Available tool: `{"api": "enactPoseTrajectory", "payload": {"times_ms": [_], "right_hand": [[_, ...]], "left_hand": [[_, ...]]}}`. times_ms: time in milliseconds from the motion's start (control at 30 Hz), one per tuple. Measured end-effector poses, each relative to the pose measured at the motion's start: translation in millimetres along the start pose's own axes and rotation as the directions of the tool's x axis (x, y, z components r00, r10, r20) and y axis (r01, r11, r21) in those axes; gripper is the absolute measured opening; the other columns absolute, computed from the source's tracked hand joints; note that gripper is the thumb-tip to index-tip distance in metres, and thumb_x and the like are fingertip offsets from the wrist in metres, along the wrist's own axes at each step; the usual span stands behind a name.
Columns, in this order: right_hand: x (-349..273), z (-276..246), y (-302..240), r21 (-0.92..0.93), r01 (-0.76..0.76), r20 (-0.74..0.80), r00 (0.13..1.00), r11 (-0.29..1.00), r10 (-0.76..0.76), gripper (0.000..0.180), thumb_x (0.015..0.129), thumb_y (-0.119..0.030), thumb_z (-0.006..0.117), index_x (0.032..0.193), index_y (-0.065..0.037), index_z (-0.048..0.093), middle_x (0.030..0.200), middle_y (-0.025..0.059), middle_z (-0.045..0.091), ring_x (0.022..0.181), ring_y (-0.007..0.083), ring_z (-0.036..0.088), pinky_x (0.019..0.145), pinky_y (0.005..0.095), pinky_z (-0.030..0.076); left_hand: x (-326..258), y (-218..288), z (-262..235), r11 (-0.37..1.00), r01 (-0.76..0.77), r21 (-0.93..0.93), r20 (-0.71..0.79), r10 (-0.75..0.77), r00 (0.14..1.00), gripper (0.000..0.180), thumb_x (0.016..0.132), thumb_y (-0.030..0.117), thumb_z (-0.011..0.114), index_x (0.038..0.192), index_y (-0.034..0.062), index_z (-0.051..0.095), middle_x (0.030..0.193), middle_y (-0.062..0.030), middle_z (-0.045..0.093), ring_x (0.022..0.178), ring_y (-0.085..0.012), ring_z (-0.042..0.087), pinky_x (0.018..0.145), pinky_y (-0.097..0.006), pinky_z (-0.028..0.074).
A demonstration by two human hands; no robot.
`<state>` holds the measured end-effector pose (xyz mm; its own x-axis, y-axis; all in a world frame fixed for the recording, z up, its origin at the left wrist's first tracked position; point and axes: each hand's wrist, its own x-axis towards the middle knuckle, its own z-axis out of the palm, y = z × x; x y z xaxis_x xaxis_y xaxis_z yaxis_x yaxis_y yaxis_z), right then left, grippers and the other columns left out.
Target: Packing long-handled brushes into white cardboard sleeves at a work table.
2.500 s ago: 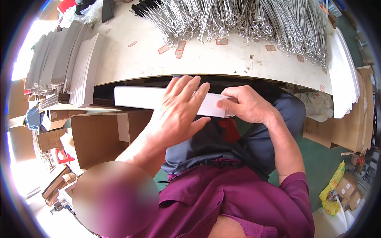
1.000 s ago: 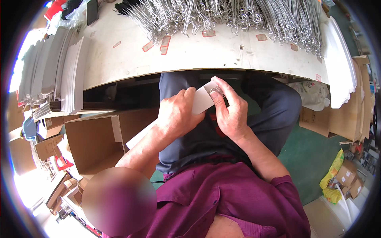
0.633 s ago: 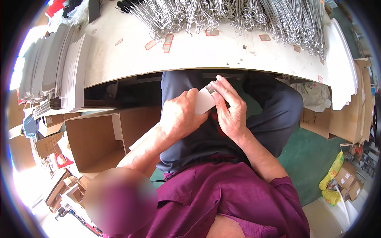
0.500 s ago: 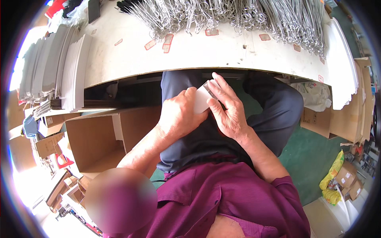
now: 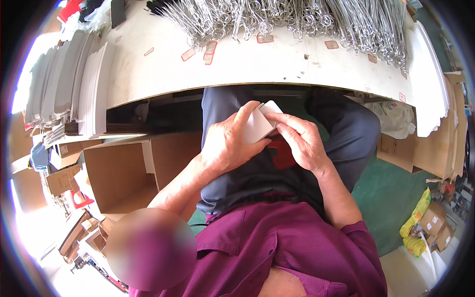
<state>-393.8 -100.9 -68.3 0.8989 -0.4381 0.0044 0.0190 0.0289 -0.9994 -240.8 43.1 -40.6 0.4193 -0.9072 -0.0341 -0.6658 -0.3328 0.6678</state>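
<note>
A small white cardboard box (image 5: 256, 127) is held above my lap, just short of the table's front edge. My left hand (image 5: 225, 141) is closed around it, thumb along one side and fingers beneath. At the far end of the box a white flap (image 5: 270, 107) stands up. My right hand (image 5: 304, 143) has its index finger and thumb on the box's right end, by the flap. Whatever is inside the box cannot be seen. Below the hands a red piece (image 5: 282, 153) shows against my dark trousers.
Across the back of the white table (image 5: 163, 64) lie many metal rods with looped ends (image 5: 297, 22). Stacks of white flat card (image 5: 94, 89) stand at the left, more white sheets (image 5: 428, 79) at the right. An open brown carton (image 5: 121, 173) sits left of my legs.
My right hand has drawn back to the right from over the box, its fingers now at the end. The white flap and the red piece have come into sight.
</note>
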Motion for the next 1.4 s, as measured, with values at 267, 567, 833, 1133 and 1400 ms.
{"api": "enactPoseTrajectory", "payload": {"times_ms": [267,567,833,1133,1400], "right_hand": [[-4.2,27.8,5.3,0.078,-0.079,-0.295,0.95,0.994,0.099,0.024,0.103,-0.005,0.06,0.125,0.003,0.066,0.092,0.008,0.075,0.073,0.0067,0.065,0.064,0.0256,0.053],[-1.7,23.0,3.1,-0.535,0.19,-0.154,0.936,0.823,-0.316,0.021,0.101,-0.011,0.064,0.115,0.005,0.069,0.085,0.0193,0.074,0.076,0.0321,0.074,0.065,0.0351,0.056],[-1.2,35.7,6.3,-0.108,-0.123,-0.303,0.949,0.986,0.085,0.018,0.098,-0.01,0.071,0.108,0.005,0.074,0.083,0.0128,0.076,0.074,0.0063,0.068,0.062,0.0253,0.053],[7.8,35.6,12.4,0.271,-0.212,-0.254,0.925,0.939,0.282,0.012,0.096,-0.007,0.074,0.098,0.003,0.068,0.085,0.0074,0.075,0.078,0.006,0.067,0.068,0.0235,0.055],[6.8,28.3,12.8,0.372,-0.251,-0.248,0.901,0.894,0.356,0.015,0.095,-0.01,0.076,0.091,0.0,0.067,0.073,0.0041,0.069,0.059,0.0043,0.059,0.053,0.0206,0.047]], "left_hand": [[2.9,4.2,4.1,0.997,0.032,-0.07,0.07,-0.027,0.997,0.071,0.079,0.024,0.087,0.139,0.0155,0.05,0.113,-0.0212,0.071,0.101,-0.0392,0.073,0.084,-0.044,0.061],[1.1,2.9,6.5,0.986,0.04,-0.163,0.049,-0.032,0.998,0.061,0.08,0.019,0.083,0.131,0.007,0.052,0.107,-0.0215,0.071,0.096,-0.0406,0.073,0.079,-0.046,0.061],[-1.0,-5.7,16.2,1.0,0.006,-0.002,0.039,-0.006,0.999,0.059,0.082,0.023,0.081,0.13,0.0029,0.053,0.109,-0.0222,0.071,0.094,-0.0406,0.073,0.08,-0.048,0.061],[-3.0,-6.2,19.7,0.999,0.005,0.048,-0.011,-0.004,1.0,0.06,0.081,0.025,0.083,0.128,0.0017,0.056,0.112,-0.0207,0.071,0.096,-0.0386,0.073,0.079,-0.046,0.061],[-3.5,-5.6,18.2,0.998,0.011,0.067,0.012,-0.012,1.0,0.061,0.079,0.024,0.083,0.128,0.0012,0.056,0.114,-0.0206,0.07,0.097,-0.0384,0.073,0.08,-0.046,0.061]]}}
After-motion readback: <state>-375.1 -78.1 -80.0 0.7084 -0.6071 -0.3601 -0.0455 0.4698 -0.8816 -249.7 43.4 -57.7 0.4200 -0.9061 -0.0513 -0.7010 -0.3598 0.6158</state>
